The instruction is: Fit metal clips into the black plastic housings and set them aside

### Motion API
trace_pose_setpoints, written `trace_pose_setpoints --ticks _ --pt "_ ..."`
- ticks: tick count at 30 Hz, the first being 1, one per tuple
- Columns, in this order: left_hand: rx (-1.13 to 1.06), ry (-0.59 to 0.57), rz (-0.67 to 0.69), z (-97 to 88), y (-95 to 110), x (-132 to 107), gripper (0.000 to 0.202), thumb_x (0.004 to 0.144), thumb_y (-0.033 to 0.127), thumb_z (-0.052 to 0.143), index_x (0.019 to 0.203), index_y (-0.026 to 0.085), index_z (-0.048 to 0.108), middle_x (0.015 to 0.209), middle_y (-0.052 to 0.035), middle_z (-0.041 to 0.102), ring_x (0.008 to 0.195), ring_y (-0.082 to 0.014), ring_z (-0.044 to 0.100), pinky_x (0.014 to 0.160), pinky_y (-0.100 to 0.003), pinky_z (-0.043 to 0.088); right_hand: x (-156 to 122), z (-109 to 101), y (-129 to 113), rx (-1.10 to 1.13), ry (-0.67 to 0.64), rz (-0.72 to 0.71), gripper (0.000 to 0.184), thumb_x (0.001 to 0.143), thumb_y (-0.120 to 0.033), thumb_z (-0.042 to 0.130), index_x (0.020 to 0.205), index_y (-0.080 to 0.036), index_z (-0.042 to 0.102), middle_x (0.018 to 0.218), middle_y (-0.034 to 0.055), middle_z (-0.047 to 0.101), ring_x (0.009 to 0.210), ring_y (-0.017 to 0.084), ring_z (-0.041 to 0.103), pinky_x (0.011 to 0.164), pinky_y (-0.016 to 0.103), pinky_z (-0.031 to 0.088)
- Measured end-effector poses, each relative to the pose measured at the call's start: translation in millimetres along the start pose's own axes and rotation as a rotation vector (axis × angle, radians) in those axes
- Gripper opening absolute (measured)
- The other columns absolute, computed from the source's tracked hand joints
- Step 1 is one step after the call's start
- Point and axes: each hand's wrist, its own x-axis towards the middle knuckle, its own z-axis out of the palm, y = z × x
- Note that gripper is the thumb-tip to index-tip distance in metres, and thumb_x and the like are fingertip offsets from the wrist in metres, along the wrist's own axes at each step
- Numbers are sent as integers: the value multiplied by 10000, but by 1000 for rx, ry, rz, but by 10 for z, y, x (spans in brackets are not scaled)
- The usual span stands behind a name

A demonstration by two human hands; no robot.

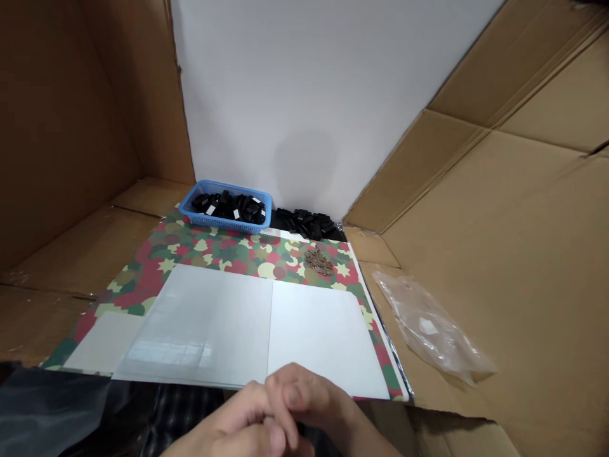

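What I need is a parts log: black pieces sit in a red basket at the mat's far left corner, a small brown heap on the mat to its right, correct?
Not quite: the head view shows the basket is blue, not red. The rest stands: black pieces in it, at the far left corner of the mat, brown heap to its right.

No text, label or number is readable anywhere.

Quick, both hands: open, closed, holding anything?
Left hand: curled, touching the other; any hold cannot be told.
Right hand: curled over the other; any hold cannot be told.
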Motion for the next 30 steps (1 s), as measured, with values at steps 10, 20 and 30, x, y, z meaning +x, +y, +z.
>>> trace_pose_setpoints --ticks 10,20,30 --pt "235 142 87 -53 -94 -9 396 851 552 522 871 167 616 879 -56 643 637 -116 456 630 -256 392 -145 208 -161 108 100 -73 479 843 -580 495 575 -188 434 489 -31 449 528 94 477 561 211 381" --pt "342 185 240 -94 -174 43 419 871 543 482 941 155 624 709 -27 606 558 -120 437 657 -280 392 -20 275 78 7 194 -271 441 889 -542 428 598 -214 386 413 -76 364 364 56 323 417 188 332" --pt "285 111 370 -53 -90 199 397 879 532 447 822 156 558 555 31 388 479 -93 348 510 -243 328 55 297 120 -148 286 -321 455 869 -617 378 641 -226 412 462 -63 360 358 68 337 375 191 362"
